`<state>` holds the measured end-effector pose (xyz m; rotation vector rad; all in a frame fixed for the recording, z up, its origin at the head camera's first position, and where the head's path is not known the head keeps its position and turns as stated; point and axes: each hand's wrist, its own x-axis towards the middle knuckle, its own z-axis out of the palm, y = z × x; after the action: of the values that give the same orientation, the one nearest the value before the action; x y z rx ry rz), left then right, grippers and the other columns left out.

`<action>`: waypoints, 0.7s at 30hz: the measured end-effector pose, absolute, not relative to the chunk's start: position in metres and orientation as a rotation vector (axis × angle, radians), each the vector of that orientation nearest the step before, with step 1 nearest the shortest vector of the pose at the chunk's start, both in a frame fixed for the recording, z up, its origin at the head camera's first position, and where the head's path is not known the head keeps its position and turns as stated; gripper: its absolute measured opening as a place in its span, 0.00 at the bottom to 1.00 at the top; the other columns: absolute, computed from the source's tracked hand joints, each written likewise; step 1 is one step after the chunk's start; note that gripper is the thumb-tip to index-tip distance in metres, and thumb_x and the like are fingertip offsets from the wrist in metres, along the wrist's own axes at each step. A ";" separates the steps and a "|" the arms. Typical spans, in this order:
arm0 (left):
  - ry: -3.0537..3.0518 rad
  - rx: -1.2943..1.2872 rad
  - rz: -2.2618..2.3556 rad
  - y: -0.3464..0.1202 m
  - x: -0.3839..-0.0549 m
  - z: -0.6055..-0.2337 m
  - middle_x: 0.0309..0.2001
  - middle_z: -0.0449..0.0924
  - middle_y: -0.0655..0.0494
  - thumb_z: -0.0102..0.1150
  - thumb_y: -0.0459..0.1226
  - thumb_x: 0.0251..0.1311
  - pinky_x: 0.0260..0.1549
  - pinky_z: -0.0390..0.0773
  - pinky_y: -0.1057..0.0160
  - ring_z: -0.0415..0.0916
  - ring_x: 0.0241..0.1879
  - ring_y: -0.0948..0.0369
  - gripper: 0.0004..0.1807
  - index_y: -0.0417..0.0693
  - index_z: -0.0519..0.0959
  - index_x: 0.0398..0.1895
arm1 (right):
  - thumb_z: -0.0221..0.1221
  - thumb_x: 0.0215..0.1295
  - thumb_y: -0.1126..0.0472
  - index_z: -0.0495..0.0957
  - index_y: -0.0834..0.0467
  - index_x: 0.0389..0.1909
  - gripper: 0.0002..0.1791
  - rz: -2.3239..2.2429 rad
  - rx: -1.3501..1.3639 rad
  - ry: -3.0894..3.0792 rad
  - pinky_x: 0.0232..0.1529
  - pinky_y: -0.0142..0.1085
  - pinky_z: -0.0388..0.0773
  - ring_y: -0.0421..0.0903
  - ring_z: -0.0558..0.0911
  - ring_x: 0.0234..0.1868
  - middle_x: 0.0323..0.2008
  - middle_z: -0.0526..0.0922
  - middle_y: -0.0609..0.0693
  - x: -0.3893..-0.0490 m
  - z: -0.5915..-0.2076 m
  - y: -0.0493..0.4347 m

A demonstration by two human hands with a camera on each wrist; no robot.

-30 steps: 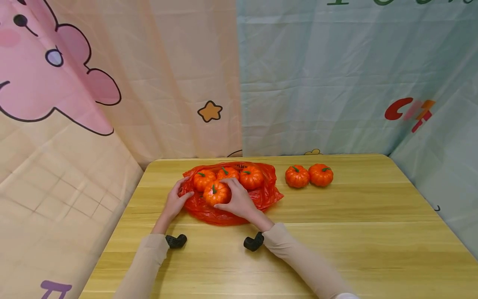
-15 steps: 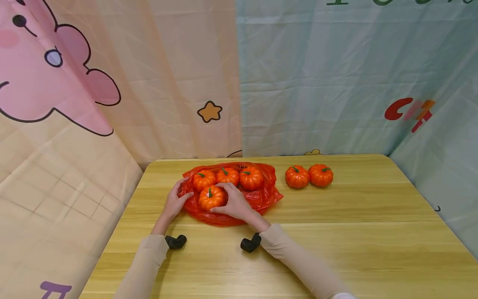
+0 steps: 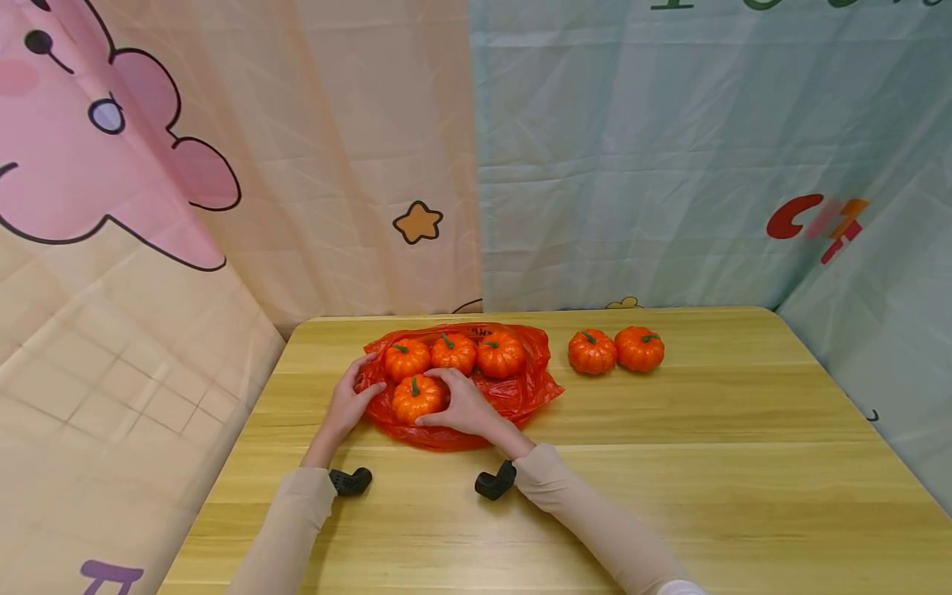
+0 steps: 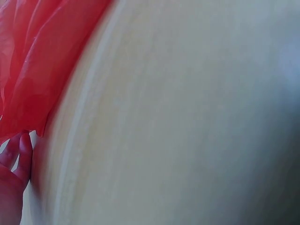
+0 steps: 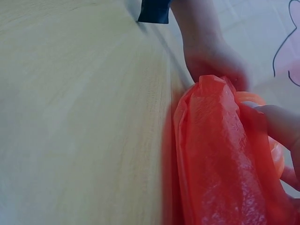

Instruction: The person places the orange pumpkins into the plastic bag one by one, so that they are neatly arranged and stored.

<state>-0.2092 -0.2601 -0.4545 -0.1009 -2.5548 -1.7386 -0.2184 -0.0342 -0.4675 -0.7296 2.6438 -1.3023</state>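
1. Step in hand, my read: loading small pumpkins into the red bag (image 3: 446,438), front pumpkin (image 3: 413,402) at placement. Right hand (image 3: 468,407) grasps it, thumb on the near side, fingers on the far side, below and left of frame centre.
2. Front pumpkin vs right hand: in the grip, left of the palm in the head view, sitting upright. Right wrist view has the bag's near wall partly covering it, so it's behind that rim. Can't tell if its base bears on the bag bottom.
3. Left hand (image 3: 349,401): at the bag's left rim, thumb over the film, just left of the front pumpkin. Can't tell if it pinches or only steadies.
4. Next move, I'd say: seat the pumpkin, spread right thumb and fingers, back out rightward without dragging film. Left hand should hold the rim meanwhile.
5. Just beyond, inside the bag: left pumpkin (image 3: 406,359), middle pumpkin (image 3: 452,354), right pumpkin (image 3: 501,355), in a row.
6. Upper right of the bag, on the table (image 3: 744,438): inner loose pumpkin (image 3: 592,352) and outer loose pumpkin (image 3: 640,349), side by side, apart from both hands. Likely following picks; reach goes up and right in frame.
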 end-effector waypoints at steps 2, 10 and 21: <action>-2.558 -0.106 -1.732 -0.260 -0.209 -0.455 0.68 0.59 0.34 0.54 0.28 0.63 0.69 0.56 0.43 0.58 0.68 0.41 0.31 0.35 0.59 0.69 | 0.73 0.47 0.47 0.69 0.54 0.63 0.41 -1.314 -0.721 2.631 0.64 0.48 0.69 0.52 0.72 0.62 0.61 0.71 0.54 -0.219 -0.468 -0.034; -2.567 -0.098 -1.737 -0.260 -0.210 -0.455 0.69 0.58 0.35 0.53 0.28 0.64 0.70 0.53 0.43 0.56 0.69 0.41 0.31 0.36 0.59 0.70 | 0.72 0.49 0.48 0.68 0.56 0.64 0.41 -1.388 -0.696 2.583 0.60 0.44 0.74 0.52 0.73 0.59 0.61 0.70 0.56 -0.219 -0.471 -0.033; -2.572 -0.106 -1.726 -0.261 -0.210 -0.455 0.70 0.58 0.34 0.53 0.28 0.63 0.70 0.54 0.43 0.57 0.68 0.41 0.31 0.35 0.58 0.70 | 0.70 0.53 0.53 0.72 0.58 0.59 0.32 -1.498 -0.715 2.582 0.49 0.35 0.79 0.47 0.78 0.48 0.53 0.75 0.55 -0.220 -0.470 -0.027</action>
<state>-0.2102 -0.2608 -0.4550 -0.1061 -2.5719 -1.7256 -0.2202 -0.0274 -0.4703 -0.7154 2.5820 -1.4978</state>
